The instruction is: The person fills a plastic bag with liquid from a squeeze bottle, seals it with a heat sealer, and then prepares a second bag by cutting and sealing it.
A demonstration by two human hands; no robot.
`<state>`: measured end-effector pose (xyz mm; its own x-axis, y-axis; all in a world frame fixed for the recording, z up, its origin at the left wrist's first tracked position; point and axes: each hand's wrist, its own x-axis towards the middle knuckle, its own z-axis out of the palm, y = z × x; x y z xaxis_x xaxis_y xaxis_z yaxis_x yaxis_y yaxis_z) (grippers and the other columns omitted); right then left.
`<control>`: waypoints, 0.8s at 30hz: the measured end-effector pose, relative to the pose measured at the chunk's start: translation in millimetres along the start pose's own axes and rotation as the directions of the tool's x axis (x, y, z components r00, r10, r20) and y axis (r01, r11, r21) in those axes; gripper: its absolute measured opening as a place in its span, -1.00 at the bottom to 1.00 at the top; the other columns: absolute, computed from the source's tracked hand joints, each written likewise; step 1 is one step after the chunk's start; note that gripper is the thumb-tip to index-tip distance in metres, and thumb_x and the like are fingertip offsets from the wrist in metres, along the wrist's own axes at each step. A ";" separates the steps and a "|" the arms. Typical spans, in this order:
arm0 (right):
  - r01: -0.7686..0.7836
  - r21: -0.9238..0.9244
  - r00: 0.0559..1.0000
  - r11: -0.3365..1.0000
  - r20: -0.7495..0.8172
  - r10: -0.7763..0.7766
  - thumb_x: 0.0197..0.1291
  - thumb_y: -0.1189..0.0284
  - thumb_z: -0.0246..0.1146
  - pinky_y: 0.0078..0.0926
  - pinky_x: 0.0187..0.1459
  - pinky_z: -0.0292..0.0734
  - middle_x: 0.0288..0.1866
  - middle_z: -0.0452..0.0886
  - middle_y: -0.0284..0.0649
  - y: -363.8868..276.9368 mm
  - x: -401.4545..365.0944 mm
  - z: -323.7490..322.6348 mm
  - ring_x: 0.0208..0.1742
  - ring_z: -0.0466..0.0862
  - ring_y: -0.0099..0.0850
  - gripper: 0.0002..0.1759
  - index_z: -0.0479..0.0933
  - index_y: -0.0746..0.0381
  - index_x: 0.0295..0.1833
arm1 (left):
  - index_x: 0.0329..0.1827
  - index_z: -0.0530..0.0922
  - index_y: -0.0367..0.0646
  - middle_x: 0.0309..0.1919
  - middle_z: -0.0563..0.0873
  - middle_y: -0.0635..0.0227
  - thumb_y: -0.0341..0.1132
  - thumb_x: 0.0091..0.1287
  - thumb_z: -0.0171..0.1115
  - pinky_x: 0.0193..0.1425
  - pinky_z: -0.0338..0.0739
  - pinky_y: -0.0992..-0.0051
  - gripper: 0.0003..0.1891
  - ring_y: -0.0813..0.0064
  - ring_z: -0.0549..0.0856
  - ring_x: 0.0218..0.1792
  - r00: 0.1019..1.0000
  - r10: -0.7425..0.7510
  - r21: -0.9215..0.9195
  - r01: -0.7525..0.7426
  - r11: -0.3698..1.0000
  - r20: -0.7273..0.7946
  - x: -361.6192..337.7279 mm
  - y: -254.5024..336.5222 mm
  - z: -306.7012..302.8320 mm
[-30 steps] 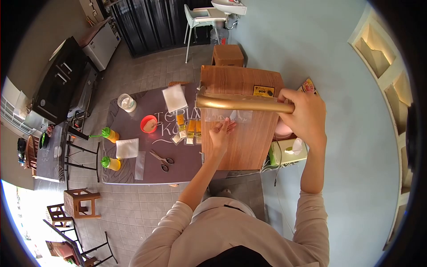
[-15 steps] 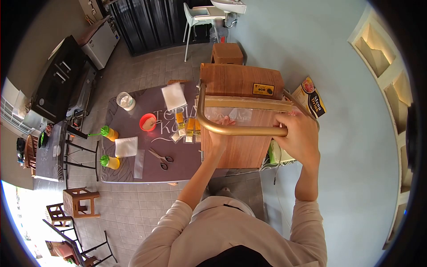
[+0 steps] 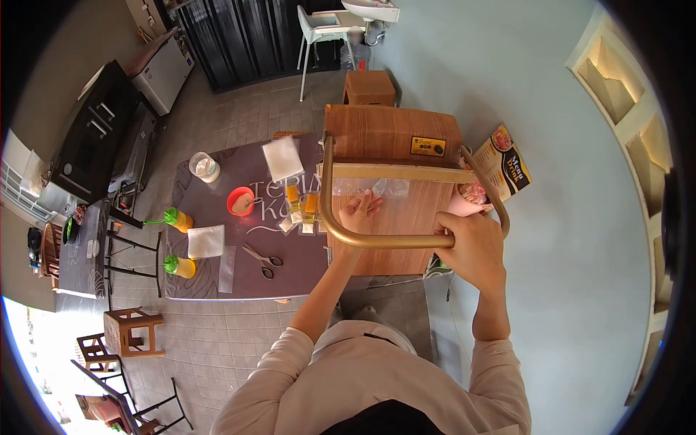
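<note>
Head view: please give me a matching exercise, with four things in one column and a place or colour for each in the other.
Things:
1 handle
2 bag
3 scissors
4 bowl

Places or colours:
A red
B touched by the left hand
C gripped in the right hand
D near the front edge of the table

Pairs: 1-C, 2-B, 3-D, 4-A

— Where is the camera?
— Worn on the person's head: one wide fisheye view looking forward and steeply down.
— How near?
— Close above the left hand (image 3: pixel 359 209) and right hand (image 3: pixel 473 250); the tabletop (image 3: pixel 304 274) lies mid-frame, with floor (image 3: pixel 225 337) past its near edge.
</note>
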<state>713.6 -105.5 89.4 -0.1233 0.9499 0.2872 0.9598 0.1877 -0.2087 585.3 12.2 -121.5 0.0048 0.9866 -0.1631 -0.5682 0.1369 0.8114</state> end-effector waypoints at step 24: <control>-0.041 0.057 0.998 0.997 0.051 0.038 -0.33 0.43 0.31 -0.35 -0.59 0.29 -0.75 0.44 -0.30 1.9 -17.7 26.8 -0.64 0.50 -0.28 -0.81 0.40 0.12 -0.57 | -0.29 0.57 -0.29 -0.36 0.67 0.23 -0.19 0.21 0.24 -0.26 0.53 0.58 -0.72 0.44 0.68 -0.30 1.000 0.013 0.015 -0.013 1.000 -0.011 -3.7 0.3 2.3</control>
<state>710.8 -115.3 58.9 -0.0992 0.9680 0.2305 0.9480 0.1624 -0.2738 586.9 8.8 -119.3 -0.0119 0.9872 -0.1590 -0.5555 0.1257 0.8220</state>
